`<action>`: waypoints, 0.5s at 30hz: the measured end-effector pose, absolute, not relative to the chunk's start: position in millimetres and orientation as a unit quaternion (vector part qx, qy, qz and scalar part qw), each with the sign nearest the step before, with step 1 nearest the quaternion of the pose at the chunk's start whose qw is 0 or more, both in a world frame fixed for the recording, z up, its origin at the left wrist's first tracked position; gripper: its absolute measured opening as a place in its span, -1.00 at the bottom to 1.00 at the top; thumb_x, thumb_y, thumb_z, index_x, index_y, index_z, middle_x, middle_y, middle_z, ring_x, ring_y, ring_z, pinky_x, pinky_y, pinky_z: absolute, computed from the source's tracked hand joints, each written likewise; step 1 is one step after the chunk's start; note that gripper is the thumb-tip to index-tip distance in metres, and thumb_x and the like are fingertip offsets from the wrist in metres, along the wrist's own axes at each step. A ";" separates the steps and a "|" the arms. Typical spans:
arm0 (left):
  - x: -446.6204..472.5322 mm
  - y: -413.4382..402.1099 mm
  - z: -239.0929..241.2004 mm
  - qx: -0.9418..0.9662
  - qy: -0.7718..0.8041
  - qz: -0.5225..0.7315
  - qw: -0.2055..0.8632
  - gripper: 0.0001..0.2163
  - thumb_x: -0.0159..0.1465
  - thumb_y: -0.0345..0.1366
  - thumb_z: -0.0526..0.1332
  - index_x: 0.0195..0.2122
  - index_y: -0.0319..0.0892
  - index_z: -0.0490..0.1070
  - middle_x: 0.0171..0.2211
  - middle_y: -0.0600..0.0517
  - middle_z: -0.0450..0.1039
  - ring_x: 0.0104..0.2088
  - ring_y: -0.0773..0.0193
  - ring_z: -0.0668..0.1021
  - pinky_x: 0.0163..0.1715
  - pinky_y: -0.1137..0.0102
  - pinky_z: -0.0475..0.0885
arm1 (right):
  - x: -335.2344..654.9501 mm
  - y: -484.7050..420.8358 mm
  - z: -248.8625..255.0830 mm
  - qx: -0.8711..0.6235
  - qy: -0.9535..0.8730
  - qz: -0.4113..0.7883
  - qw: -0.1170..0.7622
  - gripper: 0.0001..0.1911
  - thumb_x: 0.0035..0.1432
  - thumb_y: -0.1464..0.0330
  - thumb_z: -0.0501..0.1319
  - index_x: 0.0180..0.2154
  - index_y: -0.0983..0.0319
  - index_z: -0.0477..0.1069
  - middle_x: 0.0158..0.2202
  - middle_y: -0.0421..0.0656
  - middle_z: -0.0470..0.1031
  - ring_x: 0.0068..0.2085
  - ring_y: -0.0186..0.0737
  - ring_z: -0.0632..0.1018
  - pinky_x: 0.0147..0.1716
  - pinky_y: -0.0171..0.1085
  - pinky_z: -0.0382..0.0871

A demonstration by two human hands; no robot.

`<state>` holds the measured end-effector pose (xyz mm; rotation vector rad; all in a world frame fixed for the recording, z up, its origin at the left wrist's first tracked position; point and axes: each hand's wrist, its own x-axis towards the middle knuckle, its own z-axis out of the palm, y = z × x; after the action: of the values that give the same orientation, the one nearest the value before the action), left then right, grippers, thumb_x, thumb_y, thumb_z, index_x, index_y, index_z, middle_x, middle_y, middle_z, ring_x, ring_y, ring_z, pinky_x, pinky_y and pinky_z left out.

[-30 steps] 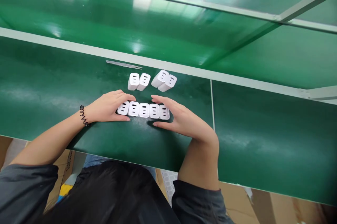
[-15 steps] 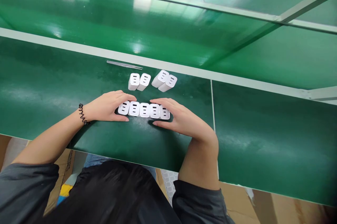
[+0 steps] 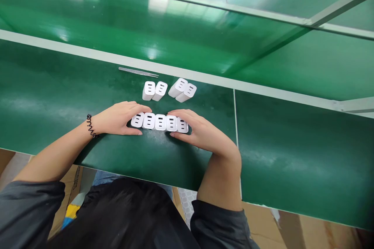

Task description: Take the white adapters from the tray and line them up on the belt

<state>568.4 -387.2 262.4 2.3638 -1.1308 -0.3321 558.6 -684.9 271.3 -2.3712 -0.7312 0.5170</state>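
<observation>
A row of several white chargers (image 3: pixel 160 122) stands side by side on the green table (image 3: pixel 52 97), port faces up. My left hand (image 3: pixel 117 118) cups the row's left end, fingers behind it and thumb in front. At the other end, my right hand (image 3: pixel 204 134) is wrapped round the same way and presses against the last charger. Both hands squeeze the row between them. A black coil band sits on my left wrist (image 3: pixel 90 126).
Behind the row lie two pairs of white chargers, one pair (image 3: pixel 154 90) upright and one (image 3: pixel 182 90) tilted. Metal tweezers (image 3: pixel 137 72) rest by the pale rail at the back. A green shelf (image 3: pixel 187 30) rises beyond. Cardboard boxes (image 3: pixel 73 186) sit under the table's near edge.
My right hand has drawn in a little, its fingers closing over the right end of the row. The left hand and the chargers have hardly moved.
</observation>
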 end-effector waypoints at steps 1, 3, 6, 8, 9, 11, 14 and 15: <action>568.3 -387.2 262.0 0.867 -0.415 -0.121 0.247 -0.45 0.27 -0.11 0.34 0.19 -0.20 0.22 0.04 -0.12 0.46 -0.04 0.11 0.52 -0.09 0.34 0.35 | 558.6 -684.7 271.2 -0.893 -0.276 0.194 0.298 -0.59 0.17 0.24 0.23 0.06 0.13 0.37 0.10 -0.08 0.48 0.11 0.04 0.47 0.11 0.04 0.40; 568.3 -386.9 261.3 0.867 -0.415 -0.121 0.246 -0.45 0.27 -0.11 0.34 0.19 -0.20 0.22 0.04 -0.12 0.46 -0.04 0.11 0.52 -0.09 0.33 0.35 | 558.6 -684.2 271.2 -0.893 -0.278 0.193 0.298 -0.59 0.17 0.24 0.23 0.06 0.14 0.37 0.10 -0.07 0.48 0.11 0.04 0.47 0.11 0.04 0.40; 568.5 -386.1 260.6 0.868 -0.414 -0.121 0.247 -0.45 0.28 -0.12 0.33 0.20 -0.20 0.21 0.04 -0.12 0.45 -0.04 0.11 0.52 -0.09 0.33 0.35 | 558.6 -683.5 271.9 -0.893 -0.278 0.192 0.296 -0.59 0.17 0.24 0.23 0.06 0.14 0.37 0.10 -0.07 0.48 0.11 0.05 0.47 0.11 0.04 0.40; 568.7 -385.8 260.3 0.868 -0.413 -0.123 0.248 -0.46 0.28 -0.12 0.32 0.21 -0.20 0.20 0.05 -0.13 0.45 -0.03 0.11 0.52 -0.08 0.33 0.36 | 558.6 -683.3 272.6 -0.894 -0.277 0.193 0.294 -0.59 0.17 0.23 0.23 0.06 0.13 0.37 0.10 -0.08 0.48 0.12 0.06 0.47 0.11 0.05 0.41; 568.8 -385.6 260.2 0.868 -0.412 -0.123 0.249 -0.46 0.29 -0.11 0.32 0.21 -0.19 0.20 0.06 -0.13 0.44 -0.03 0.11 0.52 -0.08 0.33 0.36 | 558.6 -683.2 273.0 -0.895 -0.277 0.193 0.293 -0.59 0.17 0.23 0.22 0.06 0.12 0.37 0.10 -0.08 0.48 0.12 0.06 0.47 0.11 0.05 0.41; 568.8 -385.5 260.0 0.868 -0.411 -0.124 0.251 -0.46 0.29 -0.10 0.31 0.21 -0.18 0.20 0.06 -0.13 0.44 -0.03 0.11 0.52 -0.07 0.33 0.36 | 558.5 -683.2 273.5 -0.896 -0.278 0.192 0.289 -0.59 0.17 0.21 0.21 0.06 0.11 0.37 0.10 -0.08 0.48 0.12 0.07 0.48 0.10 0.07 0.42; 568.6 -385.4 260.1 0.868 -0.411 -0.124 0.251 -0.45 0.29 -0.09 0.31 0.21 -0.18 0.19 0.06 -0.13 0.44 -0.03 0.11 0.52 -0.08 0.33 0.37 | 558.3 -683.2 273.9 -0.897 -0.283 0.187 0.283 -0.59 0.17 0.21 0.20 0.06 0.11 0.37 0.09 -0.07 0.49 0.11 0.07 0.49 0.09 0.07 0.43; 568.5 -385.4 260.3 0.868 -0.411 -0.124 0.250 -0.45 0.29 -0.09 0.31 0.21 -0.18 0.19 0.06 -0.13 0.45 -0.03 0.11 0.52 -0.09 0.33 0.37 | 558.3 -683.3 273.9 -0.897 -0.284 0.186 0.283 -0.60 0.17 0.21 0.20 0.06 0.11 0.37 0.08 -0.07 0.49 0.10 0.07 0.49 0.09 0.06 0.43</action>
<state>568.5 -385.4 260.3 2.3626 -1.1190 -0.3377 558.3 -683.3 273.9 -2.4020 -0.7603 0.4968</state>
